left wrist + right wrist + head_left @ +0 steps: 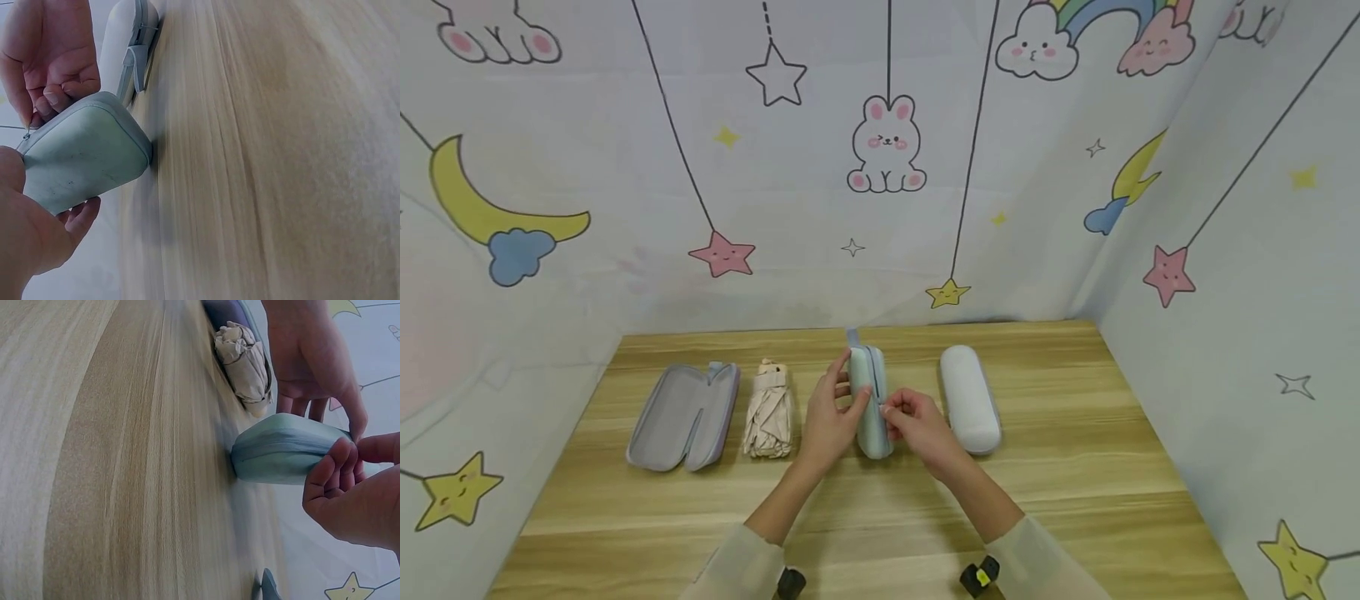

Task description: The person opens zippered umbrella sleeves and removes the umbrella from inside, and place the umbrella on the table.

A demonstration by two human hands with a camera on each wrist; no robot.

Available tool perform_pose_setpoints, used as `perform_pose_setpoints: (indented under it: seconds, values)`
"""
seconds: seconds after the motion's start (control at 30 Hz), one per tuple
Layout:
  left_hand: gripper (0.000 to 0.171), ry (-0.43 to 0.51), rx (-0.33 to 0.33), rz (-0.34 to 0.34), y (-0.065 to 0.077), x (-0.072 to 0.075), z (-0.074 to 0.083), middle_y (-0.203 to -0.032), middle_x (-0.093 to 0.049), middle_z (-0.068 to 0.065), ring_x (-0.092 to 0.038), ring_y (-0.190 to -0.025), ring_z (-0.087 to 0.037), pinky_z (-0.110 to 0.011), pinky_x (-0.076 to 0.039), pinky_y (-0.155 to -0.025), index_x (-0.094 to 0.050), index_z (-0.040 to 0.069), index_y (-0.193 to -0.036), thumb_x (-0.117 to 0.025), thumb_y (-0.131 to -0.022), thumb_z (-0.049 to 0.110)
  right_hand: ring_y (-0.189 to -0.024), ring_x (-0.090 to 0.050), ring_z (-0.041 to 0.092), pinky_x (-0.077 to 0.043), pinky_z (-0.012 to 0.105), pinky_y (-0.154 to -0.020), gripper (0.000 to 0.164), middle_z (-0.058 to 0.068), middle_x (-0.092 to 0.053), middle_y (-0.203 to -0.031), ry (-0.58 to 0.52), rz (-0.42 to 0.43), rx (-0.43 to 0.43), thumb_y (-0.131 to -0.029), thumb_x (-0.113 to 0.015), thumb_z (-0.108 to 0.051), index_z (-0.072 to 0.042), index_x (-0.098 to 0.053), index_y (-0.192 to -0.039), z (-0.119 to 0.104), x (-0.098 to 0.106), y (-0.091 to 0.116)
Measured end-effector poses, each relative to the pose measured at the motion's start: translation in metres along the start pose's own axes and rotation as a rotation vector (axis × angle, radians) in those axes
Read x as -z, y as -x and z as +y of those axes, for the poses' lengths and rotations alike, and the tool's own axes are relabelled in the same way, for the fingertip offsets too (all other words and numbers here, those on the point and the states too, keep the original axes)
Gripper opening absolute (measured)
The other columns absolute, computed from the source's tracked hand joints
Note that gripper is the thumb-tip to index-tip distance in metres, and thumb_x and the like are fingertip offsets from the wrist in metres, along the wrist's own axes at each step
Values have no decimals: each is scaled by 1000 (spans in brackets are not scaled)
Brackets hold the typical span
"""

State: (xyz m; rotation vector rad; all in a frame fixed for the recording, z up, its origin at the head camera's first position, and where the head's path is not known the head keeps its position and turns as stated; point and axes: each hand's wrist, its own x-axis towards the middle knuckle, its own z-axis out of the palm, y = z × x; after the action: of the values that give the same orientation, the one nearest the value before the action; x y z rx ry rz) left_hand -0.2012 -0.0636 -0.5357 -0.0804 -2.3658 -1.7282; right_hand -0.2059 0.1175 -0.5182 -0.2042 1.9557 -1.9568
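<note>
A pale green zippered case [872,437] stands on its narrow side on the table, its zipper seam facing up. My left hand [829,419] grips it from the left, thumb near the seam and fingers along the far side. At the seam, the right hand [922,427] pinches the zipper pull [26,135] between thumb and forefinger, its other fingers curled. Part of the zipper line above that spot looks parted. A loop strap [853,337] sticks up from the case's far end. What the case holds is hidden.
Left of the hands lies a beige folded bundle [769,415] with a band round it. Beyond it rests an unzipped case [662,417] with a grey lining. To the right is a white case [970,400]. Printed curtains [820,283] border the wooden table [1075,483].
</note>
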Motion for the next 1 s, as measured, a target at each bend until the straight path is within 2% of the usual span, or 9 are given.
perform_pose_setpoints:
  seconds: [0.4,0.73,1.0]
  values:
    - [65,35,30,4,-4,0,-3,-130,-66,-15,-72,-107,-30,-44,-63,-81,-43,26,-162,-72,-104,28,-76,-57,20,-52,32,-72,13,8,-57,-85,40,0,-16,-106,-62,-8,4,-61,-102,3,1,3]
    - [65,43,41,16,-10,2,-6,-127,-68,-16,-73,-107,-31,-47,-62,-83,-43,24,-162,-71,-104,30,-79,-56,18,-52,33,-74,9,3,-58,-85,39,15,-30,-103,-63,-5,4,-63,-102,9,0,2]
    - [68,50,67,-23,-10,2,-11,-133,-66,-17,-71,-113,-34,-50,-62,-86,-37,24,-166,-67,-106,37,-75,-56,18,-50,30,-71,7,6,-57,-82,59,-22,-35,-104,-61,-3,2,-61,-99,13,1,7]
